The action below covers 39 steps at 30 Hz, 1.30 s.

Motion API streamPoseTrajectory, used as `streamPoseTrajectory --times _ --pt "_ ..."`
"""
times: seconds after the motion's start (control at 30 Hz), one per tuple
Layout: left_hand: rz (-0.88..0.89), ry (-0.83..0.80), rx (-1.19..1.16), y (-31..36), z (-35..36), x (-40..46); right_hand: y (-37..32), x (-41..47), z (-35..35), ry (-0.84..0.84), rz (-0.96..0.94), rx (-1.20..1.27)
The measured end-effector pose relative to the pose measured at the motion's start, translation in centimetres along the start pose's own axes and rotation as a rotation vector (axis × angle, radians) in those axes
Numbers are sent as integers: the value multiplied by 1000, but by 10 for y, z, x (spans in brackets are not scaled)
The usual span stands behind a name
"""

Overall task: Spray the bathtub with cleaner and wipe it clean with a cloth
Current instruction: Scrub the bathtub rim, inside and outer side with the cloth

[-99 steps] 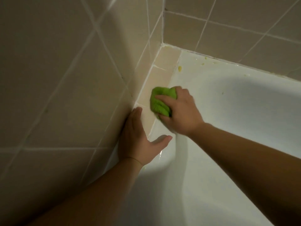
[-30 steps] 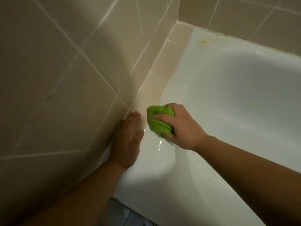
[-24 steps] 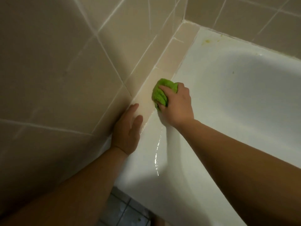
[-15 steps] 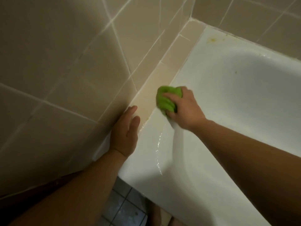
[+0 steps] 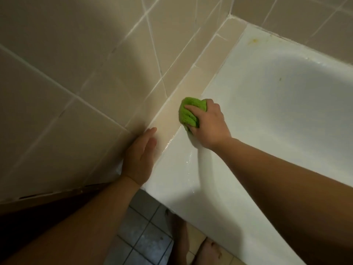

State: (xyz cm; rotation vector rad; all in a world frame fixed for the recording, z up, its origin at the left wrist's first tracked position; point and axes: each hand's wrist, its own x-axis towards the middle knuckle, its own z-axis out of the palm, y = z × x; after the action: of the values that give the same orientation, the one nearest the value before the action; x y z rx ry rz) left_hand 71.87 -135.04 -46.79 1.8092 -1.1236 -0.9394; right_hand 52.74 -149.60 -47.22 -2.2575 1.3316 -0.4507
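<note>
A bunched green cloth (image 5: 188, 114) is pressed on the seam between the white bathtub rim (image 5: 177, 169) and the beige tiled ledge (image 5: 191, 88). My right hand (image 5: 207, 125) grips the cloth from above, fingers curled over it. My left hand (image 5: 140, 158) lies flat and holds nothing, palm down on the ledge and tub corner against the wall. A wet streak shines on the rim just below the cloth. No spray bottle is in view.
Beige wall tiles (image 5: 76, 73) rise at the left and behind the tub. A yellowish stain (image 5: 253, 41) marks the tub's far corner. Grey floor tiles (image 5: 141, 226) and my bare feet (image 5: 208, 253) show below the tub's near edge.
My right hand has slid the cloth slightly back toward me along the ledge seam. The camera has tilted down, showing more floor and my feet. My left hand stays planted.
</note>
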Motion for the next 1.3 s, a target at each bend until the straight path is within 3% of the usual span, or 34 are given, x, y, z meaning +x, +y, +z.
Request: streamPoseTrajectory --times 0.1,0.2,0.27,0.33,0.43,0.5,0.7,0.77,0.9,0.97,1.1,1.3 --pt "-36 10 -36 2 -6 0 -20 -26 16 17 -114 34" --pt "-69 11 -52 4 -9 -3 -19 -77 25 -259 -460 43" --pt "-84 -3 -63 2 -11 -9 -12 -93 20 -366 -538 42" --pt "-101 -17 -78 -1 -13 -18 -10 -90 16 -271 -440 41" --pt "-124 -28 -74 -3 -15 -29 -30 -75 21 22 -150 50" --pt "-147 -26 -64 -2 -17 -32 -52 -79 34 95 -70 40" --pt "-174 -78 -51 5 -27 -37 -52 -143 42 -286 -510 71" --pt "-183 -99 -44 2 -30 -41 -43 -142 37 -227 -440 48" --pt "-169 -140 -8 -2 -30 -45 -61 -131 45 54 -87 69" --pt "-184 -150 -4 -2 -29 -45 -73 -139 49 40 -166 76" --pt "-148 -177 98 -4 -29 -47 -50 -170 38 -226 -483 51" --pt "-6 -209 420 -10 -21 -45 -38 -154 35 41 -65 120"
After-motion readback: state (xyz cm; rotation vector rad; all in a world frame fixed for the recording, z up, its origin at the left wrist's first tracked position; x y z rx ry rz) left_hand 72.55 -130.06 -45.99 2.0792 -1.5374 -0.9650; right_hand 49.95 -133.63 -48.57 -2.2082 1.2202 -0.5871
